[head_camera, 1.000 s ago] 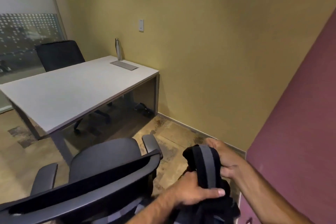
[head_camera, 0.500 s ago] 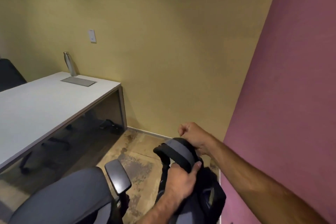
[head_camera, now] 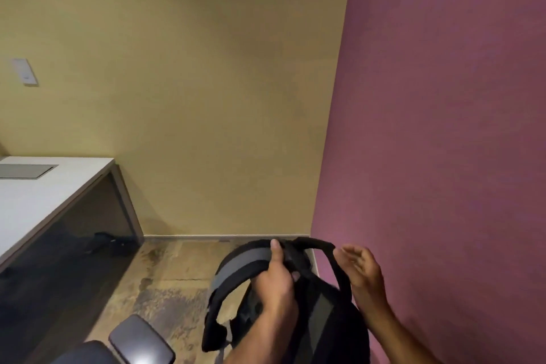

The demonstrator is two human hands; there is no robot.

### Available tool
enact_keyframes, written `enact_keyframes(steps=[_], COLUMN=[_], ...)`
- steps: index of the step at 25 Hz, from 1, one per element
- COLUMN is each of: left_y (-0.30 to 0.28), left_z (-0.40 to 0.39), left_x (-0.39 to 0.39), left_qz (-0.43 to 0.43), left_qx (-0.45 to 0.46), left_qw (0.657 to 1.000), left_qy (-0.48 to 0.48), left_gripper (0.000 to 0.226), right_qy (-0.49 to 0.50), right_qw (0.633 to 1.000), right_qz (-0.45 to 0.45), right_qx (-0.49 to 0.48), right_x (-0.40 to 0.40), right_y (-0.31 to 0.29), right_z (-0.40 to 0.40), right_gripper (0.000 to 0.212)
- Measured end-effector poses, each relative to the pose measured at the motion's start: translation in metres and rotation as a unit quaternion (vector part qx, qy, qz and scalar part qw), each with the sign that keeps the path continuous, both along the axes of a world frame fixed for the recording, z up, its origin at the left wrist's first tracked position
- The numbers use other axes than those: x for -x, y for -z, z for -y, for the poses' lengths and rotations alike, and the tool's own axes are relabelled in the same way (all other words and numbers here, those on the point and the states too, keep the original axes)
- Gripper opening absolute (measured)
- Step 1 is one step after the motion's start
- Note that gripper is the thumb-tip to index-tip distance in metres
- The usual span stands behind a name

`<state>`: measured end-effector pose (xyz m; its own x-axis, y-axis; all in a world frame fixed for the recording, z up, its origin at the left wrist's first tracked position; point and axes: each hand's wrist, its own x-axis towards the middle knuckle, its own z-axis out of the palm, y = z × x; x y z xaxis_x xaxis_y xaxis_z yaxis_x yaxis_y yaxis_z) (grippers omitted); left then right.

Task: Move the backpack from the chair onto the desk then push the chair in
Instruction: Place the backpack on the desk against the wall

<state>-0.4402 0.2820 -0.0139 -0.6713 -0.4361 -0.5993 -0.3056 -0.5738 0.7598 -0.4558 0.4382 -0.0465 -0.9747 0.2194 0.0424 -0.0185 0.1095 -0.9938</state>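
The black and grey cloth backpack (head_camera: 298, 304) hangs near the right wall, gripped by the left hand (head_camera: 277, 284); the right hand (head_camera: 359, 267) is open beside it; the white flat desk (head_camera: 38, 195) lies far left.

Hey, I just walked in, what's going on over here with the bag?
A person is holding a black and grey backpack up off the floor, near the purple wall. The left hand is closed around its strap, while the right hand is open beside the other strap. The white desk sits off to the left, without the bag on it yet. Only an armrest of the chair shows at the bottom.
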Motion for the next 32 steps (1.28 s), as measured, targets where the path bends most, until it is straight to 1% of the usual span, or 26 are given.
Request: enact_keyframes(steps=[1, 4, 6, 7, 8, 10, 12, 14, 15, 16, 18, 20, 22, 23, 24, 25, 26, 27, 28, 29, 30, 31, 32], left_y=[-0.005, -0.014, -0.021, -0.027, -0.033, -0.047, -0.058, -0.067, -0.070, -0.073, -0.075, -0.070, -0.059, -0.053, -0.047, -0.043, -0.041, -0.038, -0.033, -0.028, -0.021, -0.015, -0.009], left_z=[-0.004, -0.013, -0.016, -0.016, -0.015, -0.011, -0.006, -0.001, 0.003, 0.009, 0.025, 0.043, 0.063, 0.074, 0.090, 0.107, 0.125, 0.140, 0.155, 0.167, 0.177, 0.184, 0.189], left_x=[0.003, 0.013, 0.019, 0.023, 0.028, 0.036, 0.045, 0.052, 0.056, 0.061, 0.070, 0.074, 0.067, 0.063, 0.059, 0.055, 0.053, 0.055, 0.061, 0.070, 0.081, 0.094, 0.107], left_qz=[-0.001, -0.003, -0.022, -0.036, -0.048, -0.074, -0.108, -0.137, -0.151, -0.167, -0.203, -0.219, -0.186, -0.155, -0.129, -0.110, -0.097, -0.096, -0.114, -0.143, -0.172, -0.192, -0.200], left_qx=[-0.030, -0.093, -0.124, -0.137, -0.146, -0.161, -0.180, -0.197, -0.208, -0.218, -0.232, -0.233, -0.200, -0.170, -0.131, -0.084, -0.020, 0.063, 0.158, 0.244, 0.302, 0.329, 0.341], left_qw=[0.999, 0.995, 0.991, 0.988, 0.986, 0.979, 0.969, 0.961, 0.957, 0.953, 0.945, 0.946, 0.960, 0.964, 0.956, 0.937, 0.923, 0.919, 0.923, 0.923, 0.915, 0.905, 0.893], left_qy=[-0.017, -0.043, -0.052, -0.060, -0.070, -0.101, -0.133, -0.138, -0.135, -0.130, -0.107, -0.053, 0.057, 0.136, 0.230, 0.320, 0.373, 0.377, 0.332, 0.262, 0.206, 0.190, 0.213], left_gripper=[0.049, 0.056, 0.059, 0.059, 0.058, 0.054, 0.050, 0.044, 0.041, 0.038, 0.031, 0.027, 0.038, 0.046, 0.053, 0.056, 0.059, 0.063, 0.067, 0.072, 0.078, 0.085, 0.098], right_qy=[-0.017, -0.066, -0.112, -0.130, -0.141, -0.157, -0.172, -0.130, -0.096, -0.066, -0.026, -0.019, -0.029, -0.034, -0.040, -0.047, -0.054, -0.061, -0.068, -0.075, -0.082, -0.089, -0.097], right_qw=[1.000, 0.998, 0.994, 0.991, 0.990, 0.987, 0.982, 0.983, 0.987, 0.993, 0.999, 0.999, 0.998, 0.998, 0.997, 0.996, 0.995, 0.994, 0.993, 0.992, 0.990, 0.989, 0.988], right_qz=[-0.006, -0.014, -0.002, -0.002, -0.007, -0.014, -0.012, -0.011, -0.009, -0.005, -0.004, -0.029, -0.048, -0.056, -0.062, -0.069, -0.075, -0.082, -0.089, -0.095, -0.101, -0.106, -0.109], right_qx=[-0.003, -0.007, 0.006, -0.001, -0.006, -0.020, -0.074, -0.131, -0.128, -0.102, -0.046, -0.029, -0.024, -0.021, -0.020, -0.021, -0.027, -0.035, -0.042, -0.047, -0.051, -0.054, -0.057], right_x=[-0.004, -0.016, -0.022, -0.023, -0.020, -0.011, 0.001, 0.015, 0.022, 0.031, 0.050, 0.067, 0.083, 0.090, 0.096, 0.101, 0.105, 0.109, 0.112, 0.116, 0.121, 0.127, 0.134], right_y=[0.005, 0.015, 0.020, 0.019, 0.015, 0.001, -0.015, -0.021, -0.024, -0.026, -0.030, -0.038, -0.045, -0.047, -0.049, -0.052, -0.054, -0.056, -0.059, -0.062, -0.065, -0.067, -0.069], right_z=[-0.007, -0.023, -0.027, -0.026, -0.022, -0.012, 0.003, 0.017, 0.023, 0.030, 0.042, 0.053, 0.062, 0.063, 0.064, 0.064, 0.063, 0.062, 0.061, 0.061, 0.060, 0.059, 0.058], right_gripper=[0.067, 0.076, 0.100, 0.109, 0.111, 0.097, 0.081, 0.066, 0.056, 0.049, 0.043, 0.041, 0.039, 0.039, 0.040, 0.041, 0.043, 0.044, 0.044, 0.045, 0.046, 0.047, 0.048])
